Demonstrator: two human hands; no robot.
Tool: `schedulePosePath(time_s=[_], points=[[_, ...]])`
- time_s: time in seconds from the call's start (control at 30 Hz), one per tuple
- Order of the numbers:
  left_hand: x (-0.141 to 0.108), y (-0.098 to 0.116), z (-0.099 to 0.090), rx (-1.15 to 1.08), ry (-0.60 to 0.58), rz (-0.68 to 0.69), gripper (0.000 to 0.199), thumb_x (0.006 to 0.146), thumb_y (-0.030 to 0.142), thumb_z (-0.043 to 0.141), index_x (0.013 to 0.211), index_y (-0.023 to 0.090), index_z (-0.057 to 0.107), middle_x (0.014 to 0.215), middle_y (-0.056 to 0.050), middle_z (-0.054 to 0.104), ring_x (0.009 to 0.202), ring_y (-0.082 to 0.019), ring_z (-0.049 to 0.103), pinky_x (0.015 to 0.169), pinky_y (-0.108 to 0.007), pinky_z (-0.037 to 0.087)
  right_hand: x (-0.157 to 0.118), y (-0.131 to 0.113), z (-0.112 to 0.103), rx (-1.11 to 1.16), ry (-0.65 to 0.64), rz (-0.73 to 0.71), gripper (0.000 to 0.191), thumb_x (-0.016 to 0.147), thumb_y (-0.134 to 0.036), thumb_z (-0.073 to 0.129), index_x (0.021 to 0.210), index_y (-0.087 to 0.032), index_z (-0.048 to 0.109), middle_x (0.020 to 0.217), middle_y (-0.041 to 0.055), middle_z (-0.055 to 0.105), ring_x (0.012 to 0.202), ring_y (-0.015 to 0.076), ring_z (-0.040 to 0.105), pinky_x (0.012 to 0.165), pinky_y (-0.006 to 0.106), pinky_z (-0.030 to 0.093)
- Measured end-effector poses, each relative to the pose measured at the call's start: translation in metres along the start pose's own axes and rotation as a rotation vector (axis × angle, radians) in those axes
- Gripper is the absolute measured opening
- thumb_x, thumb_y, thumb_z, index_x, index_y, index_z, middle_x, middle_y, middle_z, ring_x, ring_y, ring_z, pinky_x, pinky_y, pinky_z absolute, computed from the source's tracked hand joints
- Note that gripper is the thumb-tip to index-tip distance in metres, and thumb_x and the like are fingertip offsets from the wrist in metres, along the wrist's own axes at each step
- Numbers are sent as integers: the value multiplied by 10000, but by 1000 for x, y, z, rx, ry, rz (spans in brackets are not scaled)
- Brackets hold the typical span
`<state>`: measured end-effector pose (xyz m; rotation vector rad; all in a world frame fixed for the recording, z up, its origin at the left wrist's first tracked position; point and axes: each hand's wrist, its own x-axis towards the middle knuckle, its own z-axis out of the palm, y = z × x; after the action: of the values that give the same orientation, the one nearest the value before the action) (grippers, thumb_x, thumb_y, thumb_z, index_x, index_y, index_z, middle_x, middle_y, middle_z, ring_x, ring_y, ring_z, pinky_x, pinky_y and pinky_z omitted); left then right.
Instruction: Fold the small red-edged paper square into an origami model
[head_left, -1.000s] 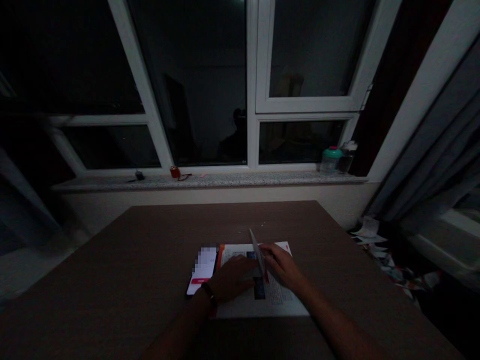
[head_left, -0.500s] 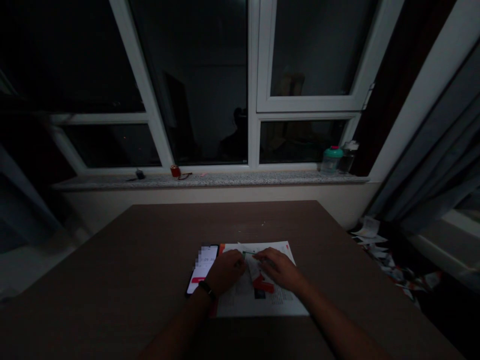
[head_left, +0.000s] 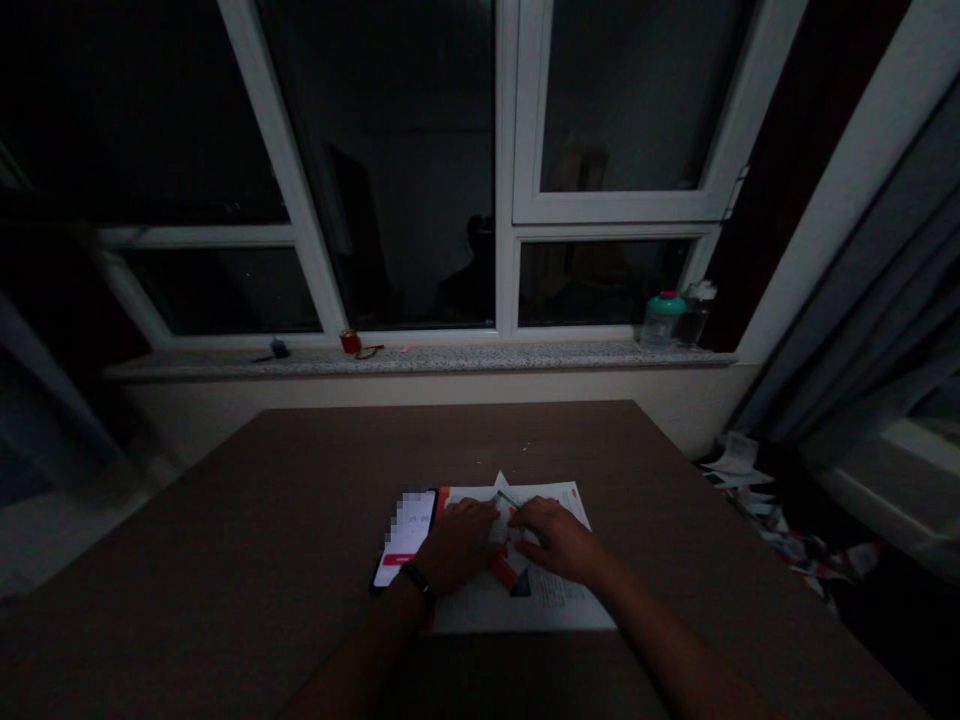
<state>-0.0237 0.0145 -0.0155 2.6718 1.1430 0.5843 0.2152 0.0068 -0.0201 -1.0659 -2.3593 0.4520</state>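
A printed sheet or booklet (head_left: 525, 615) with an orange left edge lies on the brown table. Over it is a smaller folded paper (head_left: 502, 571), white with red and green parts, its white tip pointing away from me. My left hand (head_left: 461, 545), with a dark band at the wrist, rests on the left side of the folded paper. At the right side of that paper, my right hand (head_left: 555, 540) has its fingers bent, with the fingertips at the green strip. Whether the fingers pinch the paper is too dark to tell. A lit phone (head_left: 405, 540) lies left of the booklet.
The table (head_left: 300, 500) reaches toward a granite windowsill (head_left: 450, 358). On the sill stand a teal-lidded bottle (head_left: 664, 320), a second bottle (head_left: 697, 312), a red item (head_left: 350, 342) and a small dark item (head_left: 280, 348). Scattered papers (head_left: 772, 520) lie right of the table.
The folded paper has turned, so its red part lies further left and its white tip shows beyond my hands. My left hand has flattened and spread over it. My right hand has barely moved.
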Motion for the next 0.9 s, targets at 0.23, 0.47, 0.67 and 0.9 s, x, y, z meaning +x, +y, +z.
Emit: schedulePosePath(time_s=[0.23,0.47,0.67,0.9], points=[[0,2,2,2,-3,47,382,862,301,709,1209,238,563,1318,-70,536,1203,-260,489,1007,-432,396,0,-7,-5,-66,-49,25,385,773,-314,739,1133,-236,627,1136,61,640,1089,248,556,975,392,377],[1,10,-4,-20,-20,52,367,874,306,691,1214,255,562,1203,-54,579,1096,-243,531,936,-391,408,2,-12,-6,-86,-53,55,418,743,-336,771,1120,-231,626,1124,57,636,1078,246,545,951,373,380],[4,15,-9,-41,-62,23,417,835,371,738,1200,258,571,1184,-45,591,1081,-255,543,912,-388,410,3,-12,-6,-116,-70,50,426,750,-370,768,1127,-241,616,1118,60,645,1076,256,563,956,389,381],[3,12,-8,-46,-47,72,291,906,248,642,1186,257,563,1230,-43,574,1118,-234,531,923,-364,418,2,-13,-11,-139,-85,6,287,844,-303,667,1114,-235,598,1105,56,657,1074,237,592,971,375,383]])
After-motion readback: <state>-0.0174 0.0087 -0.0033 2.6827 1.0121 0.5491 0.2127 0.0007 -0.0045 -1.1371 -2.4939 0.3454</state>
